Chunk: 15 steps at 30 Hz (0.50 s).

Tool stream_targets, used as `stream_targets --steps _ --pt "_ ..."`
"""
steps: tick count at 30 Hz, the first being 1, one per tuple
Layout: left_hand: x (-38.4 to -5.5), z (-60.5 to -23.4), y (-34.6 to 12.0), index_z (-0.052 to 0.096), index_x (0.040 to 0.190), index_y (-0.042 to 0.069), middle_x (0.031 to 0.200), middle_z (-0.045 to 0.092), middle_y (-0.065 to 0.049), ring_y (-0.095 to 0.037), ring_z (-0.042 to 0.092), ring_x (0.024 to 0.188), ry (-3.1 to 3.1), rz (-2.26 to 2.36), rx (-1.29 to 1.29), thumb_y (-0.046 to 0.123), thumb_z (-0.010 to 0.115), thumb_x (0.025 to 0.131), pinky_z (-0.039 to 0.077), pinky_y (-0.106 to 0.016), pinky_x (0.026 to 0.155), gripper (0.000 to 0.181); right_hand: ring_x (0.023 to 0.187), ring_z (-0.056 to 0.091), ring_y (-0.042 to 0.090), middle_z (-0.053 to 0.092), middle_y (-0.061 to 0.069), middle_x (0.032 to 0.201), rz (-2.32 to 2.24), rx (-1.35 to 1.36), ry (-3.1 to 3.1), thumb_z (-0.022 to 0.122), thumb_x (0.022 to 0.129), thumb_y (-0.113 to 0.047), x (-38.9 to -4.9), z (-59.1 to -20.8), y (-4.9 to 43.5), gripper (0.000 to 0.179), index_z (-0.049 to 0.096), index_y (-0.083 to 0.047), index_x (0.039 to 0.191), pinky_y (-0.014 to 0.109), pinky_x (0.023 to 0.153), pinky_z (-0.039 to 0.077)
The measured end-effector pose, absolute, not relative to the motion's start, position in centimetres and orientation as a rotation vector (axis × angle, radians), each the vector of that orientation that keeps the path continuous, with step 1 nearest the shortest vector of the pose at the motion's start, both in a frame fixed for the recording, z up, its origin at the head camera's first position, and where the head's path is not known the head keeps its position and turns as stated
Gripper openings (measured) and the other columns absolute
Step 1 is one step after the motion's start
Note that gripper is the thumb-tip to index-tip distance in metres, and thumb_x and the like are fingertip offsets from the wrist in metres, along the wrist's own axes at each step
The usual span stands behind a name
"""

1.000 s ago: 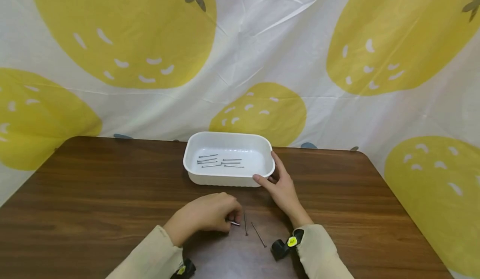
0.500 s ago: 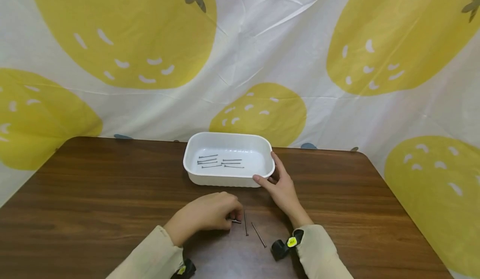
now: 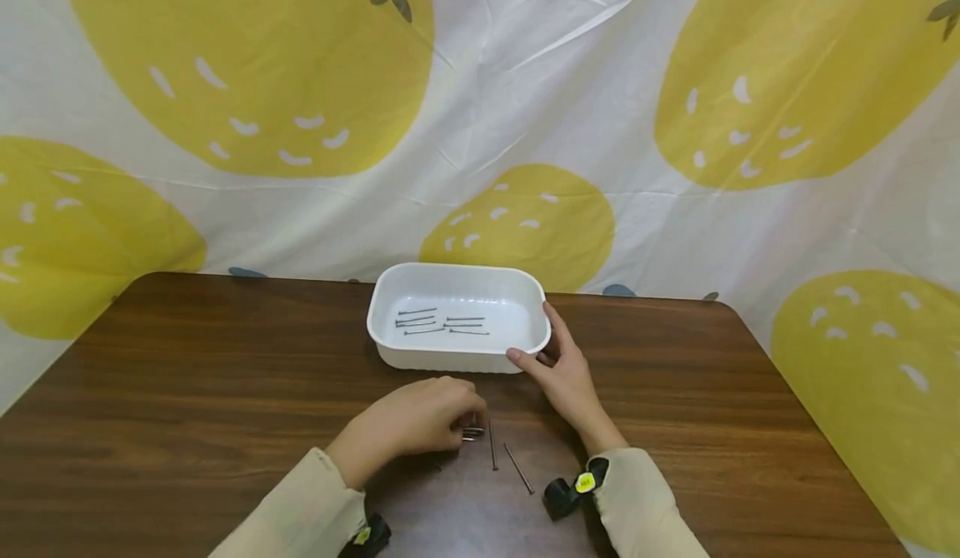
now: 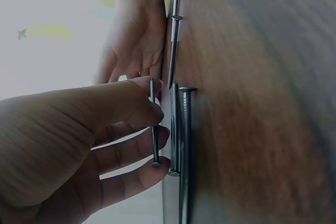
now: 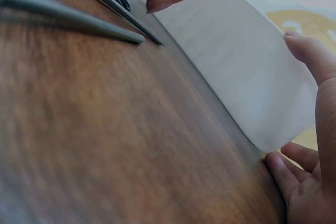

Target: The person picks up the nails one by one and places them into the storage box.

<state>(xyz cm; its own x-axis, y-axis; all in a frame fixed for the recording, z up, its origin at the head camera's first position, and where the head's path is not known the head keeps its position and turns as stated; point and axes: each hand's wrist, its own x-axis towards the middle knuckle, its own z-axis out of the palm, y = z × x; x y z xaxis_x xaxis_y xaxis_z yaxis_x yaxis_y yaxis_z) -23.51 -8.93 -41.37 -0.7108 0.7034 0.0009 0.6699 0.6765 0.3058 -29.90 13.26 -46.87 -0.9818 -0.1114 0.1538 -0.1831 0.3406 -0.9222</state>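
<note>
My left hand (image 3: 416, 416) is low over the table, in front of the tray, and pinches a steel nail (image 4: 155, 142) between thumb and fingers. Right beside those fingertips, more nails (image 4: 187, 129) show close to the tabletop in the left wrist view. Two loose nails, one nearly straight (image 3: 492, 448) and one slanted (image 3: 519, 469), lie to the right of that hand. A white plastic tray (image 3: 450, 360) stands behind, with several nails (image 3: 423, 331) in two groups on its floor. My right hand (image 3: 567, 383) grips the tray's near right corner, thumb on the rim and fingers around the side.
The brown wooden table (image 3: 225, 375) has its back edge close behind the tray. A white cloth with yellow fruit print (image 3: 517, 216) hangs beyond it. Black wrist cameras (image 3: 570, 493) sit at both cuffs.
My left hand has shifted slightly up and away toward the tray with the nail, and more nail ends now show by its fingertips. The right hand and tray stay put.
</note>
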Motion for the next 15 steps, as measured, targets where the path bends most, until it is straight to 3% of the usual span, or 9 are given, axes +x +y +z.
stream_targets --steps 15 --pt "-24.6 -39.1 -9.6 0.073 0.098 0.008 0.087 0.071 -0.002 -0.01 0.061 0.077 2.735 0.484 1.253 -0.005 0.067 0.075 0.051 -0.022 0.071 0.027 0.135 0.054 0.03 0.047 0.009 0.155 1.764 0.27 -2.506 0.081 0.085 -0.027 -29.9 -46.9 13.3 0.092 0.028 -0.026 0.16 0.048 0.11 0.045"
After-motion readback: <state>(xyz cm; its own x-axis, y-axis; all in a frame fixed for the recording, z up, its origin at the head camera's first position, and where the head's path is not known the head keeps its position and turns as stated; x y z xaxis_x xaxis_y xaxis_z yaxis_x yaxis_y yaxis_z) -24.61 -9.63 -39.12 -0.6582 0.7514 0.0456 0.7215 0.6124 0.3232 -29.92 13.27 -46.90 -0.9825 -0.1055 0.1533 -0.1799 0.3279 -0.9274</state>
